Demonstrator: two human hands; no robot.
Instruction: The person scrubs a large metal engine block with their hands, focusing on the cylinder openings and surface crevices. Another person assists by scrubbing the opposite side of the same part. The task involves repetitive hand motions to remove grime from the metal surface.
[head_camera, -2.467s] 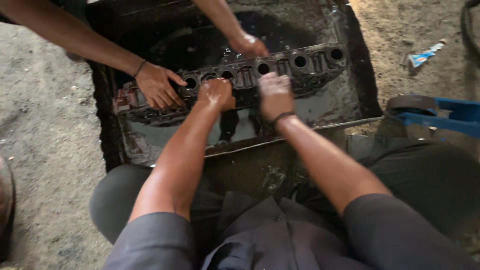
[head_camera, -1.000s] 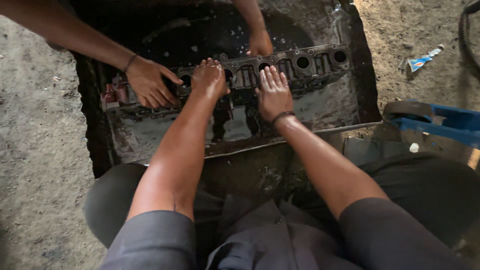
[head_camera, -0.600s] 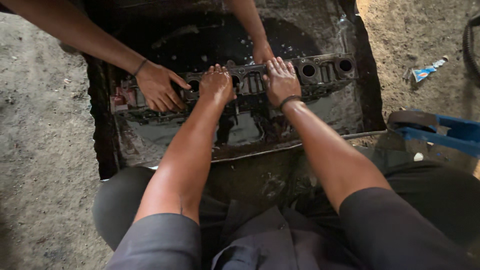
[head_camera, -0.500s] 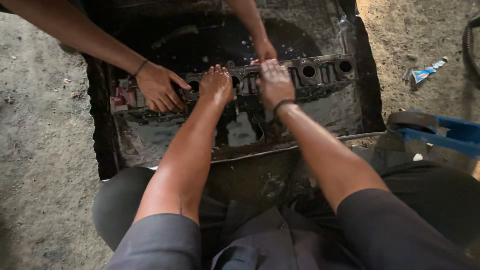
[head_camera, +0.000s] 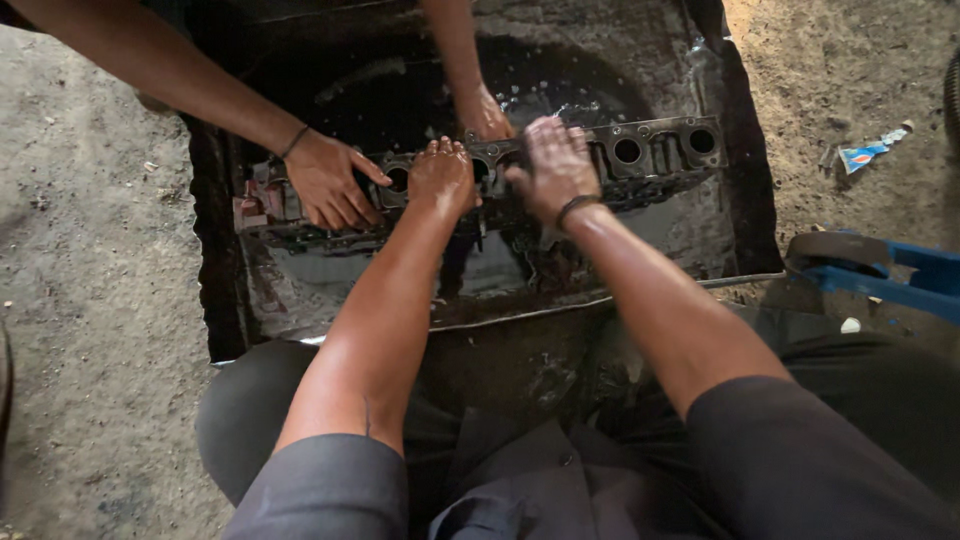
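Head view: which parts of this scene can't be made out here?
- Right hand: motion-blurred, so its grip on the long metal engine part is unclear.
- Engine part's middle: covered by the left hand and right hand.
- Its left end: hidden under another person's hand.
- That person's body: cut off by the top edge.
- Tray bottom: lost under dark liquid.

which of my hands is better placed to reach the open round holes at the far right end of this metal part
Right, probably. Your right hand lies on the metal part just beside those holes. Your left hand rests further left, next to the other person's hand.
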